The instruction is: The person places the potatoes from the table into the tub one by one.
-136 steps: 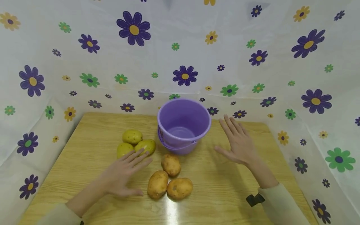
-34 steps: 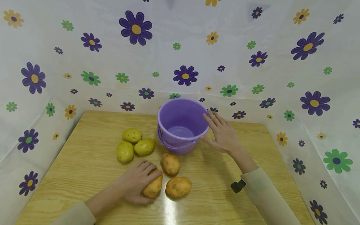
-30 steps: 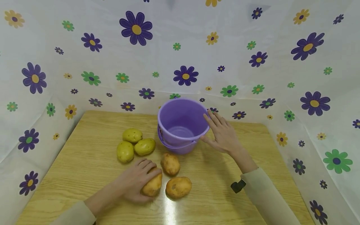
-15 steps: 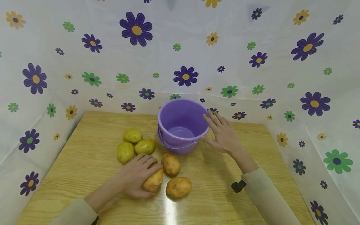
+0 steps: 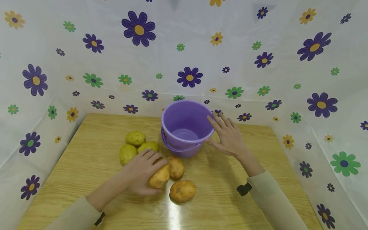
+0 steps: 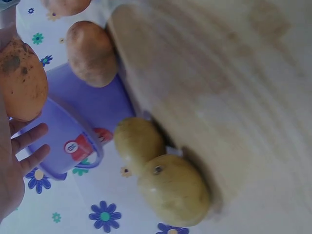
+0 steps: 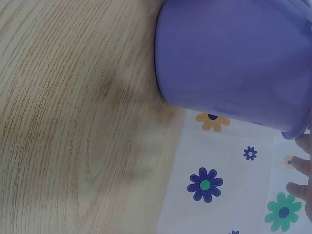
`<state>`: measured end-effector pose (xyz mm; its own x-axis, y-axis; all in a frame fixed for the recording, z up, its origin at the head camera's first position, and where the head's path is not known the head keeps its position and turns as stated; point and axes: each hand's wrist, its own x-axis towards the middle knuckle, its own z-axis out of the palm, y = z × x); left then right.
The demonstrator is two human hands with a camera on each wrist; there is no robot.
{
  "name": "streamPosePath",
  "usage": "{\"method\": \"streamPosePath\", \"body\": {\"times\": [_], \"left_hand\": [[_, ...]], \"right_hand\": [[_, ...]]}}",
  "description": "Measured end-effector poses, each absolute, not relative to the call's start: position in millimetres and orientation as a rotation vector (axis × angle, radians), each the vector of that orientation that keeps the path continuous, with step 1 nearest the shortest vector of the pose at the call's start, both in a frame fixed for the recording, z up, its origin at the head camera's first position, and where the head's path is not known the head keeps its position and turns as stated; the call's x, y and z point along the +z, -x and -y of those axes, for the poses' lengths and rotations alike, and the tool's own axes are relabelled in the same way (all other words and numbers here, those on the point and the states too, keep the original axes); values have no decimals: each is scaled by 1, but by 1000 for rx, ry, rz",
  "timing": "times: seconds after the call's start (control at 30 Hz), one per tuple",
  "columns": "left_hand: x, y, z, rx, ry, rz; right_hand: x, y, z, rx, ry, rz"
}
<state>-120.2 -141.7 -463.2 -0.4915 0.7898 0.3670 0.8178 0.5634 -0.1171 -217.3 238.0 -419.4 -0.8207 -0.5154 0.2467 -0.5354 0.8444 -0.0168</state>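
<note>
My left hand (image 5: 141, 172) grips a brown potato (image 5: 160, 178) from above, fingers curled over its far side and thumb below. In the left wrist view the held potato (image 6: 23, 83) shows dark blemishes and appears raised off the table. Two more potatoes lie to its right: one (image 5: 176, 167) right beside it, another (image 5: 183, 191) nearer the front. A purple bucket (image 5: 184, 147) stands upright behind them, with nothing inside and its handle hanging down in front. My right hand (image 5: 228, 137) has its fingers extended at the bucket's right rim.
Several smooth yellow-green oval fruits (image 5: 135, 138) lie grouped left of the bucket, just beyond my left hand. The wooden table (image 5: 230, 198) is enclosed at the back and sides by a white flower-print sheet (image 5: 224, 19).
My left hand came down on the left potato, gripped it, and moves it slightly forward and right. My right hand moved left to the bucket's rim and has stayed there.
</note>
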Motion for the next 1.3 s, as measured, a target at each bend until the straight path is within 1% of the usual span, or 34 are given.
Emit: {"method": "streamPosePath", "body": {"times": [0.77,1.3], "left_hand": [[-409,153,132,-243,1273,2311],[-386,183,109,-233,1265,2331]], "right_hand": [[-420,217,-239,91,-794,2819],[-418,217,-239,107,-807,2802]]}}
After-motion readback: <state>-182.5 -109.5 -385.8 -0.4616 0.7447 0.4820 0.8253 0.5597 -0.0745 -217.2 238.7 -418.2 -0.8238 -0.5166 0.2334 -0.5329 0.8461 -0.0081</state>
